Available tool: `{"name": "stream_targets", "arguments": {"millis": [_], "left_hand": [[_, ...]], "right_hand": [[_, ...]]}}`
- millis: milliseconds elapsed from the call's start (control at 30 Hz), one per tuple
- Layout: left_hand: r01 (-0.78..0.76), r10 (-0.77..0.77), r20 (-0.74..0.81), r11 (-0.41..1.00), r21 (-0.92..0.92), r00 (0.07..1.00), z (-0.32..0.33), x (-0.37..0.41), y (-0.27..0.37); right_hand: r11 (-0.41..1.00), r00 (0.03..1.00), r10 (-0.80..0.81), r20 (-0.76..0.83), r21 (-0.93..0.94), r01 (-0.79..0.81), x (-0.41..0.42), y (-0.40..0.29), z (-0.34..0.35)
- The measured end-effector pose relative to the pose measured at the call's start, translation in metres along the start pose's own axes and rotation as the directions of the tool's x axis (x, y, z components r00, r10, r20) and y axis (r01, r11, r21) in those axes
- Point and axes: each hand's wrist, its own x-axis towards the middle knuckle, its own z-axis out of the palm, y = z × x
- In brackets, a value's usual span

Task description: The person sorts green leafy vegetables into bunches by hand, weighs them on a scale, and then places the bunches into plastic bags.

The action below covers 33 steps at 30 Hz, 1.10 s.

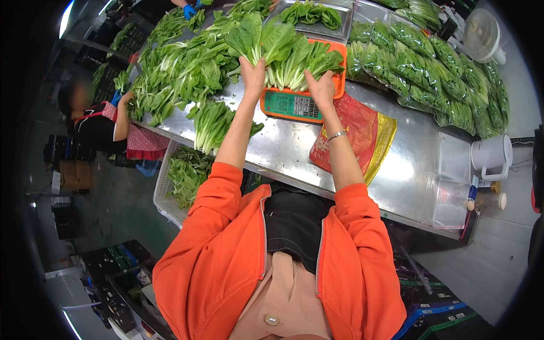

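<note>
My left hand (253, 77) grips a leafy green plant (250, 38) by its pale stem base, held over the scale's near left side. At the right side of the pan, my right hand (321, 90) has its thumb and fingers around the edge of a bunch of leafy greens (293, 70). These greens lie in the orange pan of a digital scale (340, 87), stems towards me. The scale's lit green display and keypad (280, 104) face me. Some fingertips of both hands are hidden by leaves.
Loose greens (182, 72) heap at left; a small bunch (212, 125) lies nearer. Bagged greens (416, 63) fill the right. A red woven bag (352, 131), metal tray (340, 32), white jug (491, 155) and fan (482, 36) stand around. Co-worker (102, 127) at left; crate (163, 191) below.
</note>
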Motion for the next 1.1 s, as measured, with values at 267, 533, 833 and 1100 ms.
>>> {"name": "stream_targets", "arguments": {"millis": [267,533,833,1100], "left_hand": [[-0.154,0.088,0.175,0.898,0.411,0.981,0.012,-0.023,-0.003],[-0.187,0.078,0.221,0.827,0.530,0.972,0.016,-0.023,0.016],[-0.218,0.015,0.346,0.801,0.557,0.938,0.031,-0.037,0.028],[-0.238,-0.024,0.357,0.702,0.671,0.934,0.017,-0.009,0.007]], "right_hand": [[1.000,1.000,0.006,0.007,-0.010,-0.006,-0.002,-0.003,-0.004],[1.000,1.000,0.000,0.004,-0.005,0.000,0.001,0.000,0.000],[1.000,1.000,0.000,0.005,0.000,0.000,-0.002,0.001,0.000],[1.000,1.000,-0.004,0.023,0.014,0.004,-0.001,-0.001,-0.002]]}}
